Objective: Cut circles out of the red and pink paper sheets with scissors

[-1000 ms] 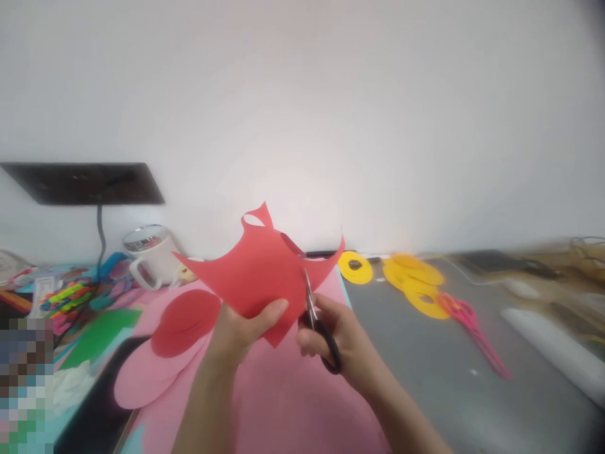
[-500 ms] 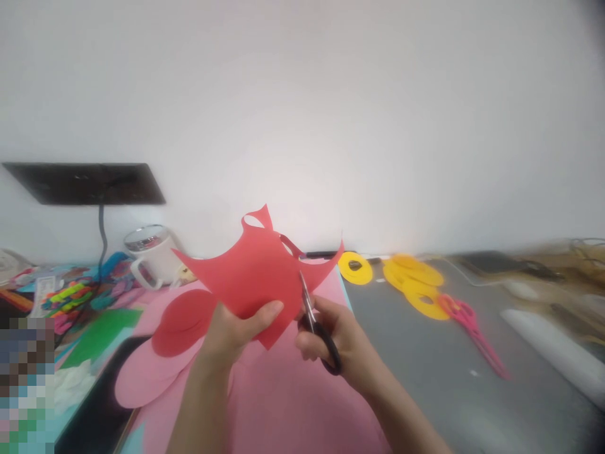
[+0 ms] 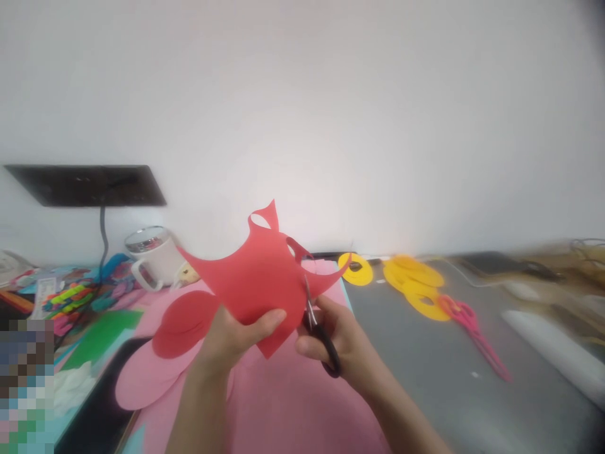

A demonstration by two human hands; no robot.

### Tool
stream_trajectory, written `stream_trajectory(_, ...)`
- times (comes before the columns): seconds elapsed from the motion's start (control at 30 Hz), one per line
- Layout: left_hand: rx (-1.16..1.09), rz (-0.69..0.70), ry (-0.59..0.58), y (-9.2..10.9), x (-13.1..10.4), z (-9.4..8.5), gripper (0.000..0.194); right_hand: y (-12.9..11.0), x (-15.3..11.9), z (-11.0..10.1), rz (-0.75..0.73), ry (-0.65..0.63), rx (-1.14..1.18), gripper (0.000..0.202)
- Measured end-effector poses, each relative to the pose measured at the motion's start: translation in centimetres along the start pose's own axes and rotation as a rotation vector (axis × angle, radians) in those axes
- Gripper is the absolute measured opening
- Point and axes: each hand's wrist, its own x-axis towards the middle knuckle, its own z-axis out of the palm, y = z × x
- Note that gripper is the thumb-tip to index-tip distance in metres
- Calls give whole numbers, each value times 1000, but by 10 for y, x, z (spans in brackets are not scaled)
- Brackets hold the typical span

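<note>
A sheet of red paper (image 3: 255, 277) with curved cut edges and a pointed lower corner is in my left hand (image 3: 236, 337). The thumb presses on its front; the other fingers are hidden behind it. My right hand (image 3: 345, 337) grips black-handled scissors (image 3: 326, 350), whose blades lie at the right part of the paper, between its main body and a thin curved strip. Left of the paper, red paper circles (image 3: 182, 321) lie on larger pink paper circles (image 3: 146, 378). Below my hands is pink paper (image 3: 302, 403).
Yellow paper rings (image 3: 418, 284) and pink scissors (image 3: 475, 334) lie on the grey mat (image 3: 406, 372) at right. A white mug (image 3: 154, 261), bright hair ties (image 3: 69, 299) and green paper (image 3: 101, 340) are at left. A pale wall (image 3: 302, 113) rises behind.
The red paper has shifted slightly right, and its curved right strip has swung lower and outward. The scissors stay at the cut, their blades a little more closed. My left hand has barely moved.
</note>
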Motion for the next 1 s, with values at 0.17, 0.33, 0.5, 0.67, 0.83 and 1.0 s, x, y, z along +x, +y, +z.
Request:
stream_trajectory(0.17, 18, -31, 16, 2, -3, 4, 19, 0, 0, 0, -54, -14, -14, 43)
stream_trajectory(0.33, -14, -22, 0, 2, -3, 3, 18, -1, 0, -1, -66, -31, -22, 44)
stream_trajectory(0.5, -3, -14, 14, 1, -2, 2, 19, 0, 0, 0, -65, -38, -6, 41)
stream_trajectory(0.67, -4, -22, 19, 2, -3, 1, 19, 1, -1, 0, -50, -39, -5, 42)
stream_trajectory(0.83, -11, -34, 27, 2, -5, 2, 14, 1, -1, 0, -53, -36, -15, 43)
stream_trajectory(1.0, -8, -22, 26, 1, -4, 0, 13, 1, -1, 0, -36, -19, -19, 43)
